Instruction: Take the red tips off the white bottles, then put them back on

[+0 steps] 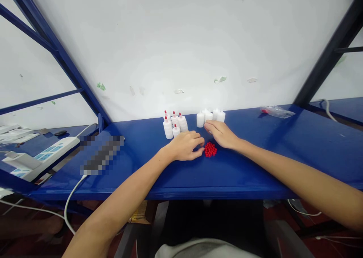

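Note:
My left hand (187, 145) is just left of a small pile of red caps (210, 149), its fingers bent and a gap between thumb and forefinger. Nothing shows in that gap. My right hand (222, 133) reaches over the table beyond the pile. Its fingers stretch to the front of a group of white bottles (200, 119) without red caps; whether they touch one, I cannot tell. Behind my left hand stands another group of white bottles with red-tipped tops (168, 128), with a shorter red-tipped bottle (176, 130) in front, partly covered by the hand.
The blue table (136, 152) meets a white wall. A clear plastic bag (279, 111) with something red lies at the back right. To the left are a blurred dark object (103, 156) with a white cable and a power strip (47, 157). Blue frame posts stand at both sides.

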`<state>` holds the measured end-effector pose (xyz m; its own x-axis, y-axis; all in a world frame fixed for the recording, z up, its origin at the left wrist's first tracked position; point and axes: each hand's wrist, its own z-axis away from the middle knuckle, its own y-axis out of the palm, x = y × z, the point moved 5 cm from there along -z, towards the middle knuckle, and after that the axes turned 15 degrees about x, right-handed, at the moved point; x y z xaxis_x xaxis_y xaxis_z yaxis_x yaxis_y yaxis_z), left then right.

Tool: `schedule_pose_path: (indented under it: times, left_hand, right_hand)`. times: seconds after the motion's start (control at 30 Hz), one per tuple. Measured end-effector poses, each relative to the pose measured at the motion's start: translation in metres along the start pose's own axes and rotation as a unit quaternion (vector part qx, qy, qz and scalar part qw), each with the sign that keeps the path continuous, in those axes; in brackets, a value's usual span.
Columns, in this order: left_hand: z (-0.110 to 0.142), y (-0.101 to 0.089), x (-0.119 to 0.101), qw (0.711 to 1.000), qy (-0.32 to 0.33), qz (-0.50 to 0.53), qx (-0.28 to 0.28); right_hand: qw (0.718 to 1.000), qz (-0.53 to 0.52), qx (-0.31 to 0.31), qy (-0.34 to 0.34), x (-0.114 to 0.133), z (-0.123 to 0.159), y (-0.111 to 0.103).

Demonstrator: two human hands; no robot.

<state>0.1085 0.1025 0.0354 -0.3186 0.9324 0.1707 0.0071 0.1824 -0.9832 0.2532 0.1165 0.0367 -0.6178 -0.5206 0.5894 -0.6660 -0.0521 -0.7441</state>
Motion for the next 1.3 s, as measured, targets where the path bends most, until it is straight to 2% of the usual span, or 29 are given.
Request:
schedule_pose_path:
  times: [0.1,0.3,0.4,0.57,0.67,0.8,1.03,1.3]
  left_hand:
    - [-0.004,0.010,-0.004,0.999,-0.015,0.004,0.043]
    - [-0.003,0.012,-0.002,0.997,-0.016,0.040,0.059]
    - [-0.003,0.010,-0.001,0.998,-0.021,0.046,0.029]
    - [0.002,-0.001,0.009,0.986,-0.101,0.089,-0.097]
    - [0.005,-0.005,0.012,0.975,-0.119,0.118,-0.145]
    - [0.005,-0.004,0.012,0.975,-0.104,0.125,-0.148]
    - [0.004,0.000,0.011,0.978,-0.080,0.127,-0.143]
    - [0.003,0.002,0.011,0.977,-0.072,0.146,-0.136]
  right_hand:
    - [1.000,0.013,0.014,-0.002,0.001,0.000,0.003]
    - [0.999,0.017,0.036,-0.007,0.001,0.000,0.005]
    - [0.999,-0.002,0.043,-0.018,0.003,0.001,0.005]
    - [0.990,-0.092,0.085,-0.059,0.007,0.004,0.009]
    - [0.981,-0.131,0.109,-0.090,0.008,0.005,0.012]
    - [0.976,-0.149,0.120,-0.100,0.010,0.005,0.012]
    - [0.972,-0.173,0.139,-0.074,0.015,0.007,0.014]
    - [0.971,-0.171,0.136,-0.097,0.019,0.006,0.014]
